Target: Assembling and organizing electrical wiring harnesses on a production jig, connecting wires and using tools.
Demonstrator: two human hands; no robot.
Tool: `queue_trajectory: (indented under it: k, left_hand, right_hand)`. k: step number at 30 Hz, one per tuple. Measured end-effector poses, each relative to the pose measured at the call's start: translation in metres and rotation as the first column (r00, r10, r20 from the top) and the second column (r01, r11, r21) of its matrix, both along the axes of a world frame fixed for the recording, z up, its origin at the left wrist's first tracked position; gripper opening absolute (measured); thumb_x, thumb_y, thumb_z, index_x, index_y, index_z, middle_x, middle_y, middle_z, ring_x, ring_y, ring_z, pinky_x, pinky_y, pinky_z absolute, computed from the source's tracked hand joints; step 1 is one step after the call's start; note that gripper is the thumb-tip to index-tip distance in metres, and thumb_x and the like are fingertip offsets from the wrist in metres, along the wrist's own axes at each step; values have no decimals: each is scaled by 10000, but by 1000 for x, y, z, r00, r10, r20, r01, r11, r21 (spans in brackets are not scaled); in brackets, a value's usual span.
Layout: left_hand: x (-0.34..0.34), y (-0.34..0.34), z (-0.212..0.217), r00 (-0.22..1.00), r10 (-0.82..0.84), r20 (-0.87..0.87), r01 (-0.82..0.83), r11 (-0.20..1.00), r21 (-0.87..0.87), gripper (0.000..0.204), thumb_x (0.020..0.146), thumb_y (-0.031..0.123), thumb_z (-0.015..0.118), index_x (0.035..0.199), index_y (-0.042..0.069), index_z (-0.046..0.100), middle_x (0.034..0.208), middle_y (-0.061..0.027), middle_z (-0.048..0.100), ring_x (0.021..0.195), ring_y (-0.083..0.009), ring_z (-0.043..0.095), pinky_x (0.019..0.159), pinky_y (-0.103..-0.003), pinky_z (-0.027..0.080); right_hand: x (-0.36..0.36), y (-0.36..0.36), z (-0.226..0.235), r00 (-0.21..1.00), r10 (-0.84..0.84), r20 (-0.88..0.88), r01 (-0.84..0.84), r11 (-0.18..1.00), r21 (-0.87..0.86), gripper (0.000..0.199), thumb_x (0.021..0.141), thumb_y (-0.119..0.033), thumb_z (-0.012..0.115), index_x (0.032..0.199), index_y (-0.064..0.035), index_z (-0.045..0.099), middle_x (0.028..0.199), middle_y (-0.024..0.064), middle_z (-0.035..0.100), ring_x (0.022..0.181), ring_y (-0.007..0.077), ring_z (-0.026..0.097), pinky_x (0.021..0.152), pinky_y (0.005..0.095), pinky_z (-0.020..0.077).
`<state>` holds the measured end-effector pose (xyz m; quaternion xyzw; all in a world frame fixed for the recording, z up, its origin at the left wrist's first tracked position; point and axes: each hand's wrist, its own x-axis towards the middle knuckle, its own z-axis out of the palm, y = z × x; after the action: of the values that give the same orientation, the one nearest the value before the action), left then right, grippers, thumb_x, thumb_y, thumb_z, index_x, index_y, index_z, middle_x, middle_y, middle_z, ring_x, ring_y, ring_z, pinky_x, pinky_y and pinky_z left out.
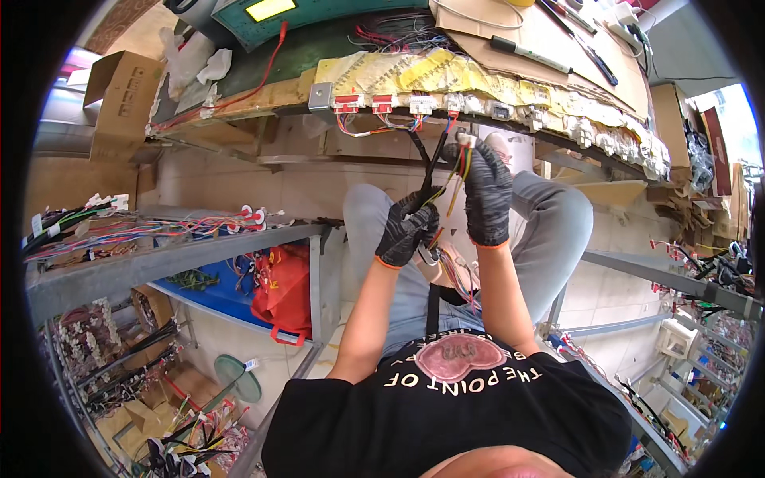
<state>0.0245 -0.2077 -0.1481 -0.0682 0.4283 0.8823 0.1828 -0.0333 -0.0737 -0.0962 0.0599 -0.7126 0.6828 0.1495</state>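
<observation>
My left hand (406, 229), in a dark grey knit glove with an orange cuff, is closed around a wire harness (456, 183) in front of the bench edge. My right hand (486, 195), gloved alike, has its fingers bent at the harness's upper end, beside a white connector (467, 140) with yellow and red wires. Black-sleeved branches (430, 155) rise from the left hand toward the bench edge. There a red-and-white connector (346, 104), another red one (383, 104) and a white one (421, 104) sit in a row with wires hanging. More coloured wires (458, 275) hang over my lap.
The bench edge (398, 73) is wrapped in yellow tape. A marker (530, 54) and pens lie on cardboard on the bench; a teal device (255, 20) stands at the back. Metal racks with wire bundles (175, 231) flank me. A red bag (283, 291) sits in a blue bin (215, 299).
</observation>
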Motion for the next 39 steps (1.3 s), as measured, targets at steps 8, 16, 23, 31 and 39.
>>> queue_trajectory:
  k: [8,16,23,31,39]
  left_hand:
    - [-22,11,-21,966,212,-149,-219,975,-38,416,833,78,563,1231,45,449,983,-51,583,869,-126,568,719,-254,469]
    - [-91,-3,36,803,593,-54,-567,790,235,189,834,171,589,992,85,530,934,-37,583,815,-152,573,728,-299,490]
    - [-107,-3,48,661,750,33,-745,650,147,190,793,71,635,979,72,594,904,-42,599,795,-155,571,655,-280,490]
    - [-97,2,47,687,726,-34,-718,686,121,215,836,184,597,1014,66,578,956,-38,591,845,-141,556,750,-287,455]
    - [93,114,-173,943,207,-261,-333,582,-741,514,820,190,553,1265,32,350,1125,-137,464,944,-221,459,797,-315,396]
  right_hand:
    - [-7,9,-18,989,-26,145,27,1000,-3,312,913,-206,472,1104,25,558,988,124,621,868,181,601,832,297,451]
    - [-14,31,-7,954,245,175,-158,902,-403,310,934,-204,393,903,38,584,826,95,621,716,156,585,693,276,463]
    - [-21,31,-15,932,196,303,2,836,-548,331,941,-231,391,947,58,551,774,131,618,691,209,624,658,301,510]
    - [-26,22,3,954,114,277,38,871,-490,250,918,-183,452,918,28,586,656,57,561,559,111,531,553,253,470]
    - [-26,26,10,944,70,323,61,924,-379,236,926,-186,409,908,12,536,689,94,599,634,167,581,641,279,470]
